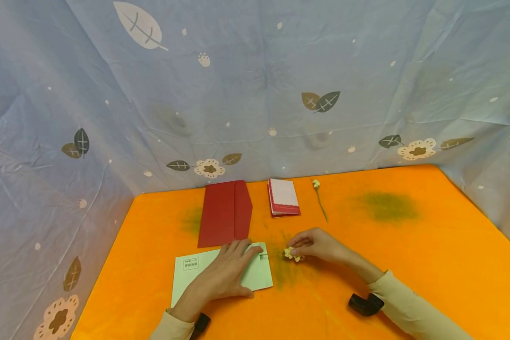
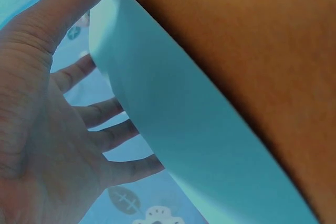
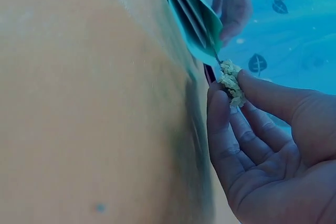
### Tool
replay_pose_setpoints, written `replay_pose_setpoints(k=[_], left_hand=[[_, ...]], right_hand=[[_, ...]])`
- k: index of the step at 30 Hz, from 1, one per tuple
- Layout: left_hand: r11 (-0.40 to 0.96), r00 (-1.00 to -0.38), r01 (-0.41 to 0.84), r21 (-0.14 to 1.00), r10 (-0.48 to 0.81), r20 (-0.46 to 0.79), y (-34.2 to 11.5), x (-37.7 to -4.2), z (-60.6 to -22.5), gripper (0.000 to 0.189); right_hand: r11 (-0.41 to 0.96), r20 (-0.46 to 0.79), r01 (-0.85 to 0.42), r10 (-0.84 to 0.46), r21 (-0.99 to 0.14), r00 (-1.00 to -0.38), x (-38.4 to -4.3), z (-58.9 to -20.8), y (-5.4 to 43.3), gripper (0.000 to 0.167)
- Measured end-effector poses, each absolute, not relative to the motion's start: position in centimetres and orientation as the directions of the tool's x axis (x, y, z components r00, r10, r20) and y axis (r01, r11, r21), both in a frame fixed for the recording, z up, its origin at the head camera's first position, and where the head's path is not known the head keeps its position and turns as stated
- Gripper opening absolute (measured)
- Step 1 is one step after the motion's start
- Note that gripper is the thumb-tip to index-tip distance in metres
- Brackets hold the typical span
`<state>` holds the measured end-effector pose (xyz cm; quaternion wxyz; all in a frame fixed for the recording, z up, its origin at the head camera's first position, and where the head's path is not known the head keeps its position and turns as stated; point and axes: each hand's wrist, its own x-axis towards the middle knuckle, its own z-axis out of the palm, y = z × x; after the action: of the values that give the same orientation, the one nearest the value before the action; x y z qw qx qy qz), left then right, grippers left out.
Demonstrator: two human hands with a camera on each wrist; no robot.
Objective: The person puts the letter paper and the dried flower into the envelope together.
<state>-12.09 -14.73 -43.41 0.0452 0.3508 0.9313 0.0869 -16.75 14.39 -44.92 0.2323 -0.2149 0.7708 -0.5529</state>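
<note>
A pale green envelope [image 1: 250, 278] with a small printed box lies under my left hand [image 1: 225, 271], which rests across it with spread, fairly straight fingers. In the left wrist view the fingers [image 2: 128, 171] reach to the envelope's [image 2: 152, 87] edge. My right hand [image 1: 320, 244] pinches a small pale yellow dried flower [image 1: 292, 255] between thumb and fingers, just right of the envelope. Seen from the right wrist, the envelope [image 3: 191, 19] gapes at its end, with layers visible inside. The flower head [image 3: 231, 82] is outside, and its thin stem points into that gap.
Behind the green envelope lies a red envelope [image 1: 218, 212] with its flap to the right. A small white and red folded card [image 1: 284, 196] lies beside it, then another stemmed flower [image 1: 318, 198]. The orange table [image 1: 408, 264] backs onto a patterned blue cloth [image 1: 259, 94].
</note>
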Motion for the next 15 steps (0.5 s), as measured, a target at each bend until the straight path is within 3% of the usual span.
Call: replay_pose_setpoints(k=[15], left_hand=[[0.736,-0.748,0.648,0.197,0.663,-0.014,-14.8,-12.2,-43.4,0.099]], right_hand=[[0.244,-0.147,-0.013,-0.625,-0.970,-0.767,-16.9,-44.9,12.1,0.024]])
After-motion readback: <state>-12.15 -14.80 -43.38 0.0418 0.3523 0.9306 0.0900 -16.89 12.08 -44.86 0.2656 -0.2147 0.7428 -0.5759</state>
